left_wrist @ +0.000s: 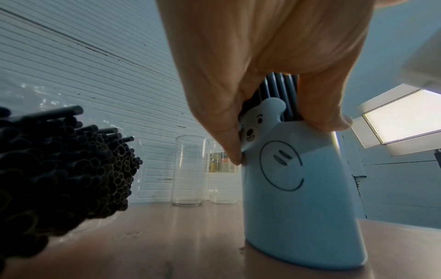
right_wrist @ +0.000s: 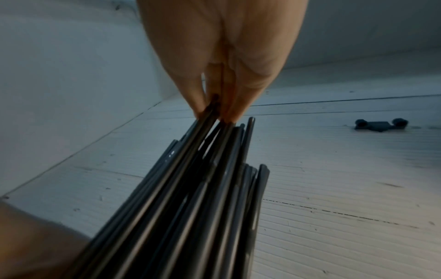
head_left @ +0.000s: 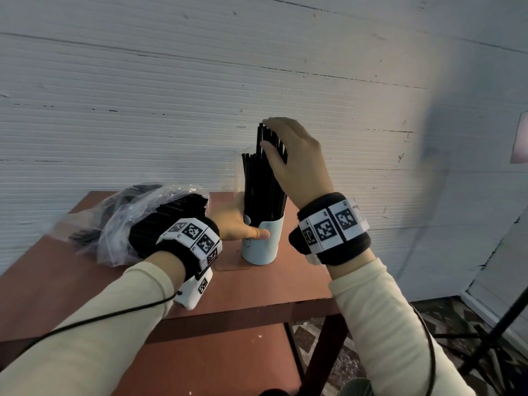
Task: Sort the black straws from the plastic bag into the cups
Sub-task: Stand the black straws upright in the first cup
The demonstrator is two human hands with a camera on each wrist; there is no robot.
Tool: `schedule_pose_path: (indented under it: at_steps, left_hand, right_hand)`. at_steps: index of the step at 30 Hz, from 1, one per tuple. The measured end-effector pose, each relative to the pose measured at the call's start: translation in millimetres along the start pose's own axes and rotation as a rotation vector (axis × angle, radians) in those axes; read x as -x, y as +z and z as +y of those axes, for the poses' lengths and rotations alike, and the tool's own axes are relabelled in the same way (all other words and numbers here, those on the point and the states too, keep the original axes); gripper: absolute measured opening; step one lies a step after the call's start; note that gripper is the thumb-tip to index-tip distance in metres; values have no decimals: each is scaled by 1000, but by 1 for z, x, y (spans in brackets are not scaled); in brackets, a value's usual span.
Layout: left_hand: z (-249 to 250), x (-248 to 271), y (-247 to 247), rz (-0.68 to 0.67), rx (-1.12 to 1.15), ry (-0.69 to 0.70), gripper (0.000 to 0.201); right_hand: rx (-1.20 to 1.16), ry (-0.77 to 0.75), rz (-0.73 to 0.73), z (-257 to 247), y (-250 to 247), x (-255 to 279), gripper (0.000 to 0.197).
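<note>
From the head view, a pale blue cup [head_left: 261, 241] stands upright on the reddish-brown table [head_left: 257, 290], packed with thin, glossy black straws [head_left: 261, 187] that rise well above its rim. The left hand [head_left: 237, 224] wraps round the cup's upper part, thumb laid across its front. The right hand [head_left: 294, 155] cups the tallest straws near their tips, fingers curved over them. Just left of the cup lies a crinkled clear plastic bag [head_left: 123, 224] holding a thick bundle of more straws. The wall [head_left: 143, 81] behind is white and finely ribbed.

The left wrist view shows the cup [left_wrist: 310, 198] is smooth and matte, with a bear-shaped tab and a line-drawn smiley on it. The left hand [left_wrist: 262, 66] grips its rim between thumb and fingers. The bagged bundle [left_wrist: 59, 169] shows round hollow ends. Two clear glass tumblers [left_wrist: 189, 169] stand near the wall.

In the right wrist view, the right hand's fingertips [right_wrist: 198, 100] pinch the straws [right_wrist: 190, 188] at their upper ends in a narrow grip.
</note>
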State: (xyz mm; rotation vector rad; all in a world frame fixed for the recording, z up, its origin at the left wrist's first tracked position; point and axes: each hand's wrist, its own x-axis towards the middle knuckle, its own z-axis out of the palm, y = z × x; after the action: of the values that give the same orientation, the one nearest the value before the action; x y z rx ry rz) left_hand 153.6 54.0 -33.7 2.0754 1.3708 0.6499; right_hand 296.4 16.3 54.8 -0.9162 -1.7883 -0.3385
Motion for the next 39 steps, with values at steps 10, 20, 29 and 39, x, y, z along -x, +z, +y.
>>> schedule_pose_path:
  at_steps: [10, 20, 29, 39]
  left_hand:
    - [0, 0, 1, -14, 25, 8, 82]
    - [-3, -3, -1, -28, 27, 1, 83]
    - [0, 0, -1, -16, 11, -25, 85]
    - [3, 0, 2, 24, 68, -49, 85]
  right_hand:
    - [62, -19, 1, 3, 13, 12, 25]
    - [39, -5, -1, 11, 26, 34, 23]
    - [51, -25, 22, 5, 27, 47, 22]
    - [120, 29, 117, 16, 10, 40, 30]
